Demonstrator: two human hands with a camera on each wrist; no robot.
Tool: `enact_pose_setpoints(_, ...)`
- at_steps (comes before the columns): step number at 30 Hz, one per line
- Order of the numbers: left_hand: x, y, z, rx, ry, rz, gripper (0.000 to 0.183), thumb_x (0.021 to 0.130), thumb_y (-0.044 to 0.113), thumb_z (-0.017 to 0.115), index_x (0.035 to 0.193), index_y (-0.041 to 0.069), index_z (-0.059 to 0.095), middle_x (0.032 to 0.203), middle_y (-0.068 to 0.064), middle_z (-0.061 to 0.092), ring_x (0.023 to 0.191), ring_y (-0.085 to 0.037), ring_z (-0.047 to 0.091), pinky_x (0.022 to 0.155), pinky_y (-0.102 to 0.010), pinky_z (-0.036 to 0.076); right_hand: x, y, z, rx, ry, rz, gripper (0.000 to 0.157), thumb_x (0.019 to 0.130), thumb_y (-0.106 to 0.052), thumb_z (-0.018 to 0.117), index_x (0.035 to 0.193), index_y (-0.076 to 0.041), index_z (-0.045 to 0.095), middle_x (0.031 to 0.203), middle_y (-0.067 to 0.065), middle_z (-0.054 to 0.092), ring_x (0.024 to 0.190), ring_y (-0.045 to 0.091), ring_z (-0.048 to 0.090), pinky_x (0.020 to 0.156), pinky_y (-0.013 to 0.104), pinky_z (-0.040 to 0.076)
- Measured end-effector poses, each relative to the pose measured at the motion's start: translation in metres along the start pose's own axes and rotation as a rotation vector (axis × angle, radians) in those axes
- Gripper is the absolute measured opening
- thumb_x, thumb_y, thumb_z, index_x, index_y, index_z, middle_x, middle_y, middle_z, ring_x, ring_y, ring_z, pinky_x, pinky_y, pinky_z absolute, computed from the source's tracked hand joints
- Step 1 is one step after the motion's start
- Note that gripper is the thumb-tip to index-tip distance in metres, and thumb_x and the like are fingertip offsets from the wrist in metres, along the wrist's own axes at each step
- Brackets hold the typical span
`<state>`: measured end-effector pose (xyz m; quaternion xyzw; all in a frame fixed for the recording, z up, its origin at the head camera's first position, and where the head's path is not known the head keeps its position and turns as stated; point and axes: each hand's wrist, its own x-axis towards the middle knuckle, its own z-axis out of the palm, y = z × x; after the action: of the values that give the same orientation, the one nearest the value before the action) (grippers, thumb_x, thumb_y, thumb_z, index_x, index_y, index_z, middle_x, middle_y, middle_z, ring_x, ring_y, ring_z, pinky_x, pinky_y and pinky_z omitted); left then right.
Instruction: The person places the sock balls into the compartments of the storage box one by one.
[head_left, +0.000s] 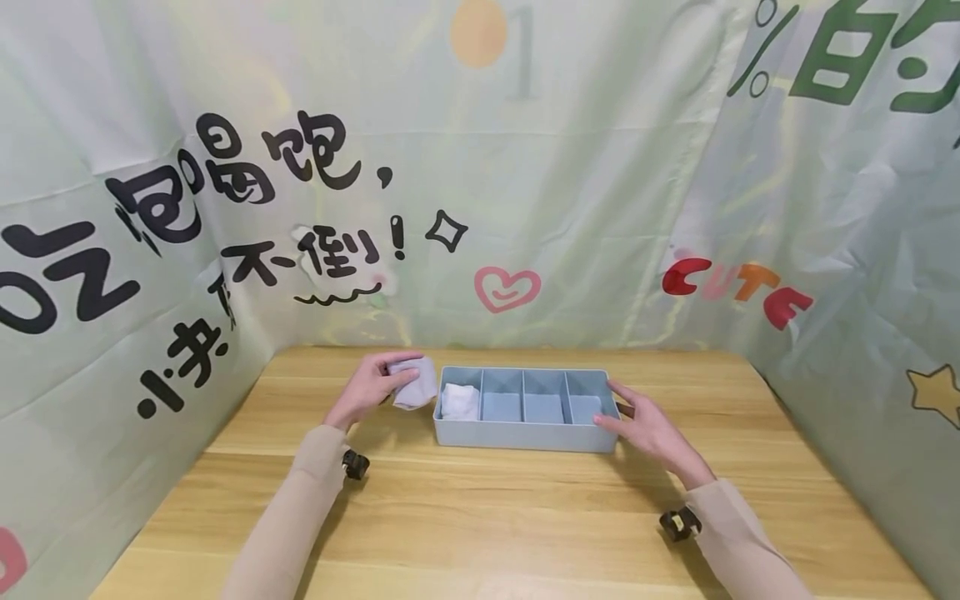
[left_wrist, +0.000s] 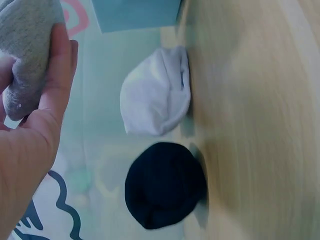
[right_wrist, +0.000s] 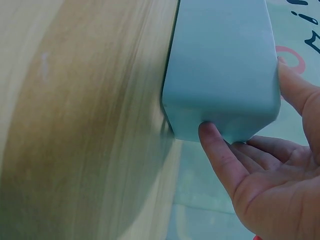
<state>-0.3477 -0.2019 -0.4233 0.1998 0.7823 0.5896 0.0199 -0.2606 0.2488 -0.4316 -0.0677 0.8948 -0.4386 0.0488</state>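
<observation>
My left hand holds a grey folded sock between thumb and fingers, just off the left end of a blue box with compartments. Inside the leftmost compartment lies a white folded sock; the other compartments hold nothing. At the box's right end, my right hand grips it, with the thumb at the rim and fingers against the end wall. The left wrist view also shows a white sock bundle and a black sock bundle on the table, largely hidden in the head view.
The wooden table reaches back to a printed cloth backdrop, which also hangs along both sides. Small black cameras sit at the wrists.
</observation>
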Motion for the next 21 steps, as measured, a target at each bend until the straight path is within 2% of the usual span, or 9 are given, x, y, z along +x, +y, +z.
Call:
enact_pose_setpoints(3,0.006,0.003,0.006,-0.017,-0.006,0.012,0.041,0.090,0.020,0.072,0.128,0.007,0.065,0.116,-0.020,0.067,0.083,-0.016,0.066,0.067,-0.028,0.056,0.001,0.001,0.000,0.000,0.003,0.002,0.079,0.096,-0.031,0.064,0.155,-0.001,0.020,0.160,0.026,0.019,0.138,0.050,0.033,0.107,0.057,0.038)
enact_pose_setpoints(12,0.015,0.009,0.021,-0.057,-0.040,-0.060,0.060,0.078,0.017,0.084,0.134,0.018,0.061,0.108,-0.018,0.066,0.086,-0.020,0.066,0.068,-0.030,0.057,0.002,0.001,0.000,-0.005,0.000,0.006,0.086,0.094,-0.041,0.065,0.155,-0.002,0.020,0.160,0.026,0.019,0.138,0.049,0.033,0.108,0.056,0.038)
enact_pose_setpoints(16,0.019,0.008,0.027,-0.071,-0.070,-0.047,0.069,0.076,0.010,0.084,0.138,0.021,0.056,0.111,-0.018,0.062,0.091,-0.022,0.064,0.071,-0.031,0.057,0.002,0.001,0.000,0.001,0.001,0.003,0.085,0.094,-0.039,0.065,0.155,-0.001,0.020,0.160,0.026,0.019,0.138,0.050,0.033,0.107,0.056,0.039)
enact_pose_setpoints(21,0.022,0.009,0.034,-0.070,-0.094,-0.020,0.069,0.077,0.005,0.083,0.139,0.020,0.055,0.116,-0.018,0.060,0.089,-0.021,0.063,0.071,-0.030,0.057,0.001,0.001,0.000,-0.003,0.003,0.003,0.083,0.095,-0.037,0.064,0.155,-0.002,0.020,0.160,0.025,0.019,0.138,0.050,0.032,0.107,0.056,0.038)
